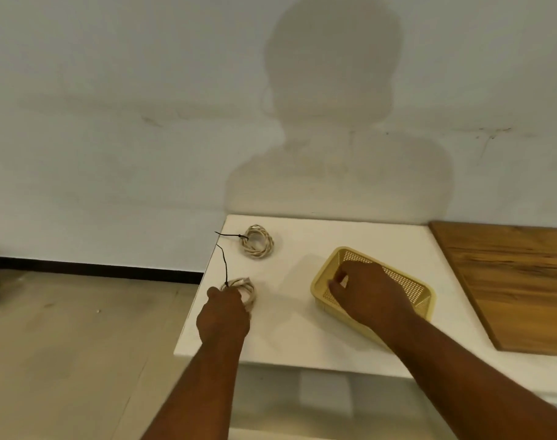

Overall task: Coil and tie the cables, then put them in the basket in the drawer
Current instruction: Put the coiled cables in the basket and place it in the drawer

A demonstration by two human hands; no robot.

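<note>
Two beige coiled cables lie on the white table top, each bound with a black tie whose tail sticks out. The far coil rests alone near the table's back left. My left hand is closed over the near coil by the left edge, its tie tail rising upward. A yellow perforated basket sits on the table to the right. My right hand hovers over the basket's left end, thumb and fingers pinched near its rim; whether it grips the rim is unclear.
A brown wooden board lies on the table's right side, next to the basket. The wall rises just behind the table. The floor drops away left of the table edge. A white front panel shows below the near edge.
</note>
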